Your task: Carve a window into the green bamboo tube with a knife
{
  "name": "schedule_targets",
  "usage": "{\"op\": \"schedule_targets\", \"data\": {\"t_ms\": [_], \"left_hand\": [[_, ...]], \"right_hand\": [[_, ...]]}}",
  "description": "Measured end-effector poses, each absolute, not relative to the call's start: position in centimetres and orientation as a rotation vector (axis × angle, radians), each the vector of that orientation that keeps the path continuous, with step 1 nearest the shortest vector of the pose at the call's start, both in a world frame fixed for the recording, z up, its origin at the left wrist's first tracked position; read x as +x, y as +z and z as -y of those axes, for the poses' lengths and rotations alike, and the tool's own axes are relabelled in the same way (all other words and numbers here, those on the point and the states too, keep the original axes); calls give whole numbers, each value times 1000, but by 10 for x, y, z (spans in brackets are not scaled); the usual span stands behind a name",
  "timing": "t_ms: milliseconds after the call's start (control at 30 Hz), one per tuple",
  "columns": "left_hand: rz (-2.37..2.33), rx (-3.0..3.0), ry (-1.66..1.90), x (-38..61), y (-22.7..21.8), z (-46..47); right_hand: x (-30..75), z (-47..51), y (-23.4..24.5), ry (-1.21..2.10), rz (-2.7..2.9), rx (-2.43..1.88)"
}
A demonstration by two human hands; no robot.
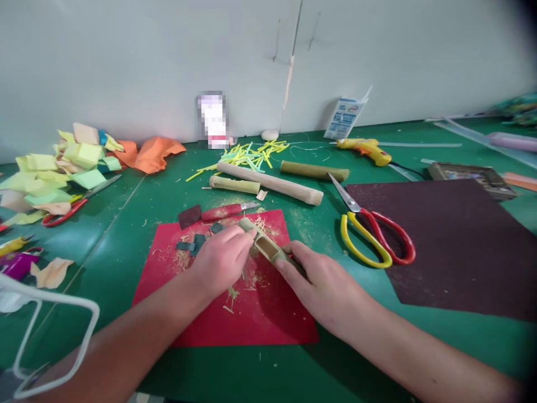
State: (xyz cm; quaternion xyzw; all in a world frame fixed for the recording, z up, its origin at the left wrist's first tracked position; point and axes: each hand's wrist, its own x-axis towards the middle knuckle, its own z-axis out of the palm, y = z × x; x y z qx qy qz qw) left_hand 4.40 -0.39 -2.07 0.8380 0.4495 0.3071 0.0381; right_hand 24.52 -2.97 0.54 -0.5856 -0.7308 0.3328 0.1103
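A short bamboo tube with a rectangular opening cut in its side lies slantwise over a red sheet. My right hand is closed around its near end. My left hand is closed at the tube's far part, fingertips against it near the opening; a small dark bit shows there, too hidden to name. Wood shavings and dust are scattered over the sheet. Left of the tube are dark scraps that look like sandpaper. A red-handled carving knife rests at the sheet's far edge, beside a brown square.
Scissors with yellow and red handles lie right, partly on a dark brown sheet. Behind are a wooden stick, bamboo pieces, and a yellow glue gun. Paper scraps and red-handled scissors lie left.
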Motion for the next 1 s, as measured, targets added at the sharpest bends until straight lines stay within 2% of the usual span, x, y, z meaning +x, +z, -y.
{"op": "schedule_targets", "data": {"t_ms": [1000], "left_hand": [[-1391, 2532, 992, 44, -22, 3]], "right_hand": [[245, 29, 6, 959, 2142, -1689]]}}
